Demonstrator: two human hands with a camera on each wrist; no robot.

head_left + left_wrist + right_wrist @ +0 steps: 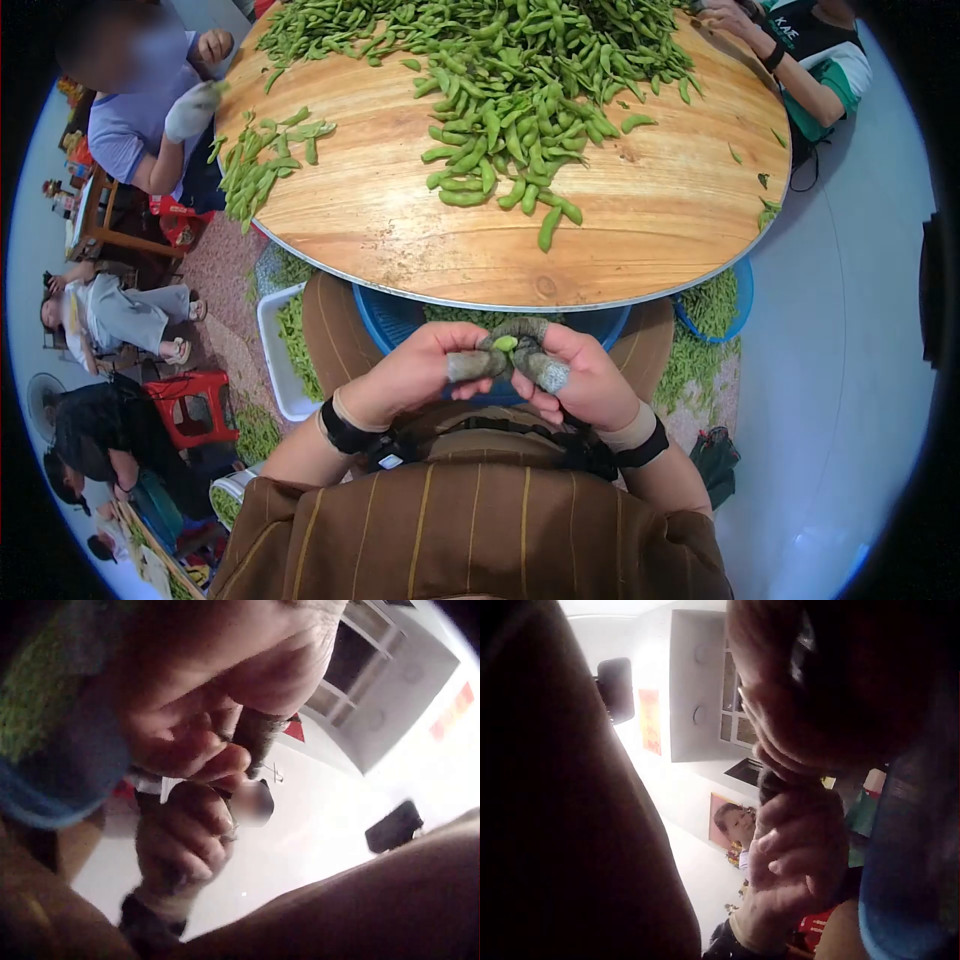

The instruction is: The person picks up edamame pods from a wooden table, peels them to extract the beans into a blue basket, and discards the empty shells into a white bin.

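Observation:
A small green edamame pod (505, 343) sits between my two hands, above a blue basin (372, 322) under the table edge. My left hand (405, 375) and my right hand (597, 385) meet fingertip to fingertip and pinch the pod. Dark grey coverings wrap the thumbs and some fingers. In the left wrist view, the left hand (217, 682) is close up, with the curled right hand (184, 844) beyond. From the right wrist, the left hand's curled fingers (799, 840) show, while the pod is hidden.
A round wooden table (360, 215) ahead bears a large heap of edamame pods (520, 60) and a smaller pile (265, 165) at left. A white tub (268, 340) stands left, a blue basket (745, 295) right. Other people sit around, one wearing a white glove (190, 112).

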